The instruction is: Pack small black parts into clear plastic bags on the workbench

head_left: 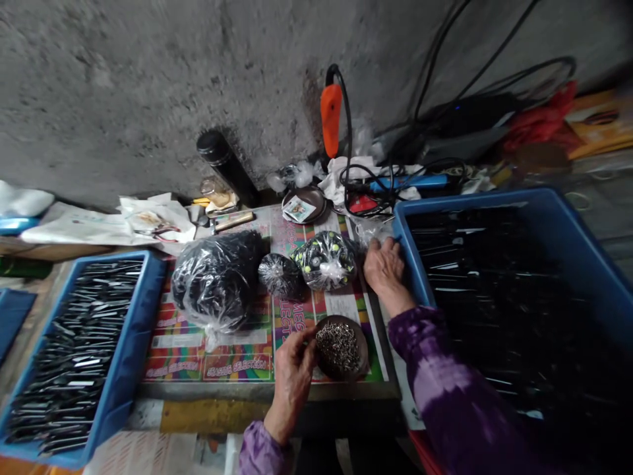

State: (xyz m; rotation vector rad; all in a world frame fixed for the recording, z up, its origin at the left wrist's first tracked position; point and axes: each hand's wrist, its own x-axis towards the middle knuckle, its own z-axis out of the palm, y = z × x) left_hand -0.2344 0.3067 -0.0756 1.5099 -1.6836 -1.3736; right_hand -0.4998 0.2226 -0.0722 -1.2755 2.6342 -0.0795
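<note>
My left hand [295, 369] is at the left rim of a round dish [363, 359] filled with small metal screws [339, 346]. Its thumb and fingers pinch together at that rim. Farther back and to the right, my right hand [384, 267] rests beside the blue bin, its fingers curled down over clear plastic [373, 231]; what they hold, if anything, is hidden. Between the hands and the wall sit a clear bag of black and green parts [326, 259], a small bag of dark parts [279, 274] and a large bag of black parts [217, 280].
Blue bins of dark parts stand at the left [143, 290] and right [415, 257]. An orange tool [331, 119] hangs by the wall. Behind the bags are a black flask [227, 165], a hammer [235, 221], a blue tool [410, 183] and tangled cables.
</note>
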